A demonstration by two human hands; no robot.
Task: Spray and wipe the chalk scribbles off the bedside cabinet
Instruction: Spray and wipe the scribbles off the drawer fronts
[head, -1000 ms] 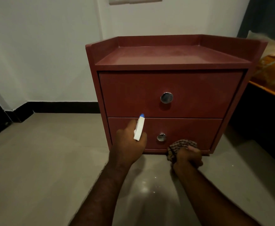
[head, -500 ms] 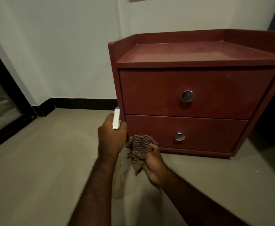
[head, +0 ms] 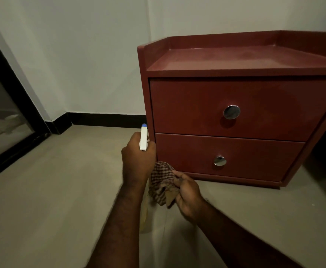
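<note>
Cabinet (head: 235,105) sits right of centre on the floor (head: 51,200), back to the wall (head: 80,55). It is red-brown, with a raised lip round the top. Two drawers, both closed: upper knob (head: 231,112), lower knob (head: 220,160). My left hand (head: 137,161) is up just off the cabinet's front left corner, fingers curled tight round the neck of the bottle (head: 143,139). The white spray head with its blue tip stands above the knuckles, and the nozzle points away from me at that left edge. The bottle's pale body hangs under the wrist, mostly hidden by the forearm. I cannot tell if a finger is on the trigger. My right hand (head: 188,192) is lower, just beside the left wrist, with fingers and thumb bunched on the cloth (head: 161,182). The cloth is checked and crumpled, held between the two hands in front of the lower drawer's bottom left corner; I cannot tell if it touches the cabinet. Far left is a dark-framed glass panel (head: 1,136), and a black skirting (head: 104,119) runs along the foot of the wall. Light is dim.
</note>
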